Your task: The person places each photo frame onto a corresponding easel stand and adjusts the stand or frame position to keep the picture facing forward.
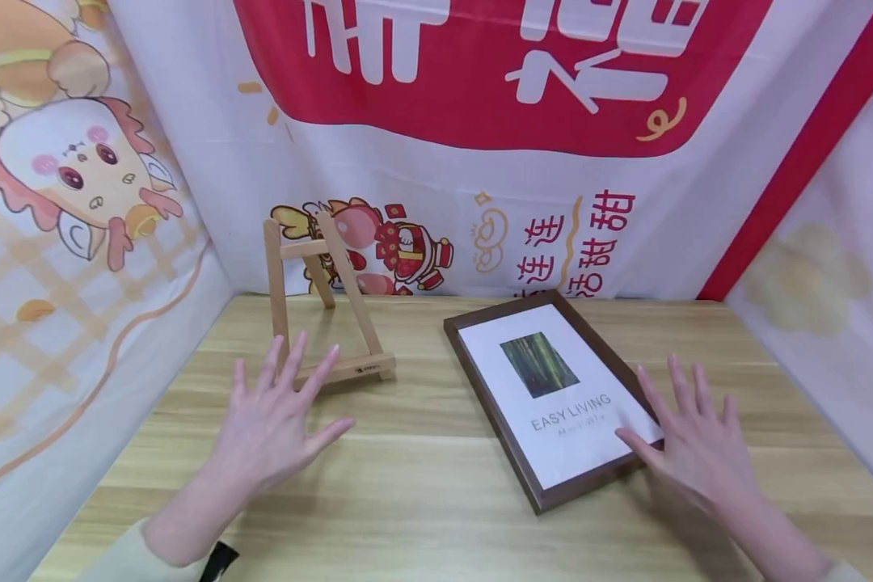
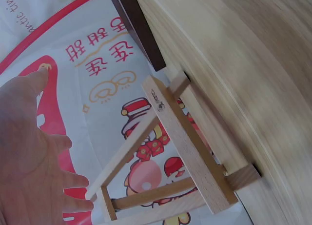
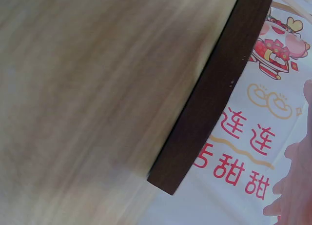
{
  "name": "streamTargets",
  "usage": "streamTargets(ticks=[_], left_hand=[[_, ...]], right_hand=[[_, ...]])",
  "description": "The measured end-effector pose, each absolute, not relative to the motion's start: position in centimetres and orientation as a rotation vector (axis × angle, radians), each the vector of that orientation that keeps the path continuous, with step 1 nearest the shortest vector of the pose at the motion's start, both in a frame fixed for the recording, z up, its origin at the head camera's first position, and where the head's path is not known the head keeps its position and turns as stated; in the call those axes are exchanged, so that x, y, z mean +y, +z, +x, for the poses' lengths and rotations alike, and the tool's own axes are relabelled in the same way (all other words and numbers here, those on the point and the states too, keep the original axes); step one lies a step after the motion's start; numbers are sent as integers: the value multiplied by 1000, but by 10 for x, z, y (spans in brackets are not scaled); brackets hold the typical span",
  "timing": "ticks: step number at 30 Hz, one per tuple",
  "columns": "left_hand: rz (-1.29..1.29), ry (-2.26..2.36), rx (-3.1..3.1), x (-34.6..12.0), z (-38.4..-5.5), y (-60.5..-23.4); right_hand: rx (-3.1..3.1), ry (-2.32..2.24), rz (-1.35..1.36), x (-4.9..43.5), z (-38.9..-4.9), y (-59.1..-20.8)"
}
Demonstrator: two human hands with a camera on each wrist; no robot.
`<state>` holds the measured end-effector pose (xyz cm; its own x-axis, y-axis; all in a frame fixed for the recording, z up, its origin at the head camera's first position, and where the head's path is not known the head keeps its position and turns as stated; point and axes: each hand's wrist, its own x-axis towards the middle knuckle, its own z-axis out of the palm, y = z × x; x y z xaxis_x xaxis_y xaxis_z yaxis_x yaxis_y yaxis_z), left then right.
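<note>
A small wooden easel (image 1: 364, 365) stands upright at the back left of the table; the left wrist view shows its front ledge (image 2: 183, 142) close up. My left hand (image 1: 272, 428), fingers spread and straight, is in front of the easel and holds nothing. To the right, a dark brown picture frame (image 1: 491, 404) lies flat and face up, with a white sheet reading "EASY LIVING" and a small green picture. My right hand (image 1: 702, 444) is spread by the frame's right lower corner, its thumb overlapping that corner in the head view; whether it touches cannot be told.
The light wood table (image 1: 407, 501) ends at a white and red printed cloth (image 1: 436, 178) hanging behind it. Printed cloths also line the left side (image 1: 138, 323) and right side (image 1: 829, 267). A black object (image 1: 218, 559) shows by the left sleeve.
</note>
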<state>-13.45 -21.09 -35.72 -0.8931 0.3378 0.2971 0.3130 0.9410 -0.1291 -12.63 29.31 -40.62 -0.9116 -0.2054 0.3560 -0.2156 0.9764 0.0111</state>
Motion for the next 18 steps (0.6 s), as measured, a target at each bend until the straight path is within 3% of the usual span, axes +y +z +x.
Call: streamTargets(ticks=[18], left_hand=[[-439, 75, -2791, -201, -134, -355]], right_hand=[[-2746, 23, 399, 286, -135, -397]])
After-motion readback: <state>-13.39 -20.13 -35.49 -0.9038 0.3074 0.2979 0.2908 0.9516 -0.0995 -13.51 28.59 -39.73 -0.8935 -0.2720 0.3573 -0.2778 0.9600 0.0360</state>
